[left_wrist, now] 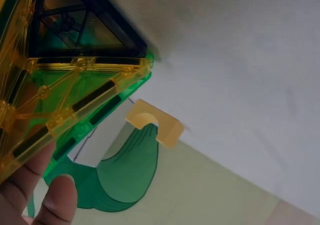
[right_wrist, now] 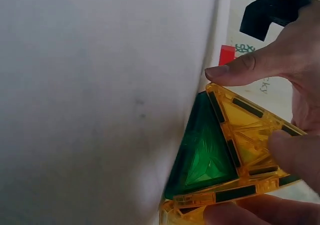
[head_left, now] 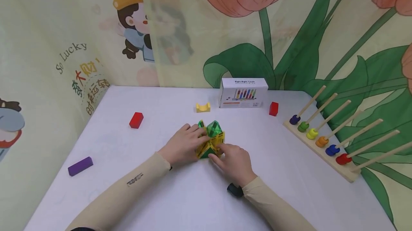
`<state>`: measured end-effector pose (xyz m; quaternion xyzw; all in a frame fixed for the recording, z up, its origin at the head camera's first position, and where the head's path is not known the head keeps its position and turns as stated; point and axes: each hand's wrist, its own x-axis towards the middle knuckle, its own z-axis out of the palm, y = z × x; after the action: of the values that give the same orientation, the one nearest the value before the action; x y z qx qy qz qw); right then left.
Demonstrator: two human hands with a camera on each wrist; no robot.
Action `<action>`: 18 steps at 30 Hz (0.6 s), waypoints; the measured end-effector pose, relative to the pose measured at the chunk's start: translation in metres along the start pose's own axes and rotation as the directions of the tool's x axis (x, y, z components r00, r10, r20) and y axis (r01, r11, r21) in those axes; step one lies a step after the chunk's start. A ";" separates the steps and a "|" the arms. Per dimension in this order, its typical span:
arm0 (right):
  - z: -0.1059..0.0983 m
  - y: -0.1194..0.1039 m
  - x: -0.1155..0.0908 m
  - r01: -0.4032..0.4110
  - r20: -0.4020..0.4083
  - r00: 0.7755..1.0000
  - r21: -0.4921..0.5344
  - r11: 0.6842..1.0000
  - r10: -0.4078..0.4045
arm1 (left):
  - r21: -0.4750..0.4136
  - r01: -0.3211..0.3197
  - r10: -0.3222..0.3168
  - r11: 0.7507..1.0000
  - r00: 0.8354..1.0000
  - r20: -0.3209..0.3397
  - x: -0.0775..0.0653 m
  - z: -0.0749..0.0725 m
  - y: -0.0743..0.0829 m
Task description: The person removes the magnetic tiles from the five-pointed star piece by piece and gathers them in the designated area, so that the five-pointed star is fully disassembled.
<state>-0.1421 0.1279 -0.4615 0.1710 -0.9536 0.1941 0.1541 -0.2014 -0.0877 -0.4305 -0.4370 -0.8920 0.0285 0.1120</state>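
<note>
A build of translucent yellow and green triangular magnetic tiles (head_left: pixel 209 151) stands on the white table between both hands. My left hand (head_left: pixel 184 144) holds its left side, fingers over the yellow tiles; in the head view its thumb is hidden. The left wrist view shows fingertips behind a yellow tile (left_wrist: pixel 85 102) joined to a green one. On the other side my right hand (head_left: pixel 236 161) pinches the near right edge with thumb and index finger. The right wrist view shows a green triangle (right_wrist: pixel 207 155) set against yellow tiles (right_wrist: pixel 250 130).
Behind the build stand a yellow arch block (head_left: pixel 203 108) and a white box (head_left: pixel 243 95). Red blocks (head_left: pixel 136 120) lie left and right, a purple block (head_left: pixel 80 166) farther left. A wooden peg rack (head_left: pixel 322 148) with coloured beads runs along the right side.
</note>
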 end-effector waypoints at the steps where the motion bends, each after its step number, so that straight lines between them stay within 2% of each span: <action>1: 0.001 -0.001 0.001 0.006 -0.015 1.000 -0.024 1.000 -0.006 | 0.019 0.000 0.000 1.000 1.000 -0.009 0.001 0.001 0.001; 5: 0.004 -0.004 0.003 0.029 -0.062 0.997 -0.085 0.996 -0.035 | 0.065 0.002 0.000 0.998 1.000 -0.027 0.002 0.002 0.003; 18: 0.004 -0.006 0.002 0.029 -0.095 0.995 -0.108 0.994 -0.040 | 0.068 -0.011 0.013 0.998 0.999 -0.029 0.002 0.002 0.002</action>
<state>-0.1426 0.1201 -0.4622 0.1694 -0.9509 0.1482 0.2123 -0.2016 -0.0853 -0.4323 -0.4387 -0.8861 0.0531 0.1399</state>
